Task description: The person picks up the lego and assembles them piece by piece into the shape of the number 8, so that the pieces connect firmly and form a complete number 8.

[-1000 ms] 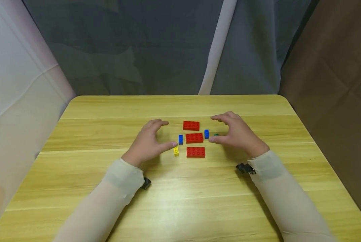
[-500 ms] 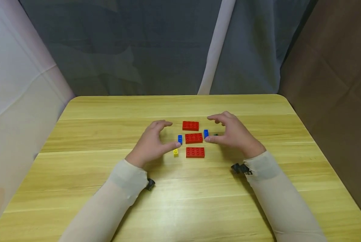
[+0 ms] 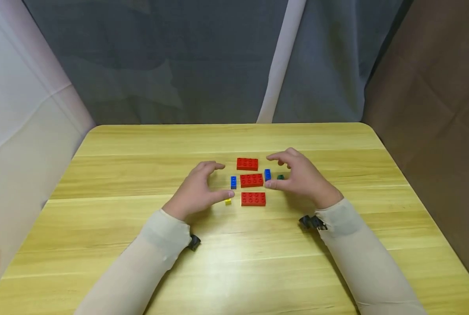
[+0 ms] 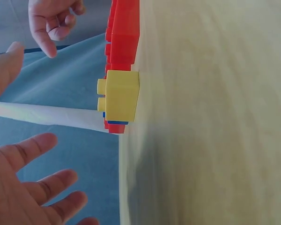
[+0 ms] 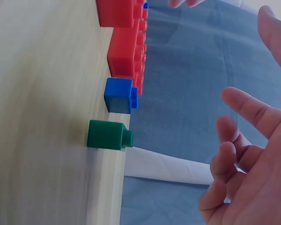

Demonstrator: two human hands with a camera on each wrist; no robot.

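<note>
We hover both hands over the wooden worktop — left hand and right hand, fingers spread and holding nothing — flanking the middle red studded plastic brick, its long axis running hand to hand, the right thumb nearer.

Three red plastic bricks in column at middle of wooden worktop: far red brick, middle red brick, near red brick, each apart from next. Small blue brick just left of middle one; second small blue brick just right of it. Small green brick right of that. Small yellow brick left of near brick. Left hand left of cluster, right hand right of it, both above worktop.
</note>
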